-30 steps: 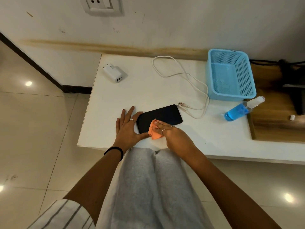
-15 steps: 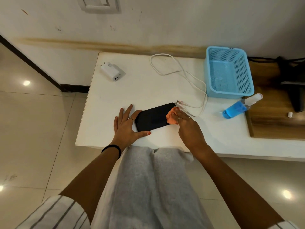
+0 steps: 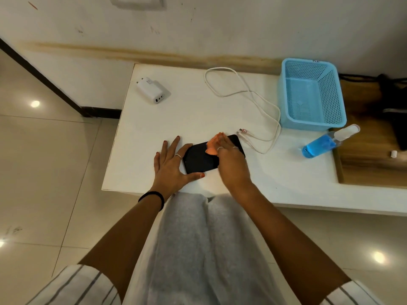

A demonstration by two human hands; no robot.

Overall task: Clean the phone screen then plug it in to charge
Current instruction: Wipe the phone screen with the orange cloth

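Both hands are on the phone (image 3: 199, 158), which lies flat near the table's (image 3: 198, 111) front edge, long axis running left to right. Left hand (image 3: 172, 166) lies flat, fingers spread, bracing the left end; right hand (image 3: 231, 164) presses an orange cloth (image 3: 212, 145) to the screen. Just beyond the phone's right end lies the cable plug (image 3: 242, 130), nearer the right hand.

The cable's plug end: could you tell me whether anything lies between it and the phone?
Nothing visible does. The cable plug lies on bare table just beyond the phone, by the corner where the right hand presses the cloth.
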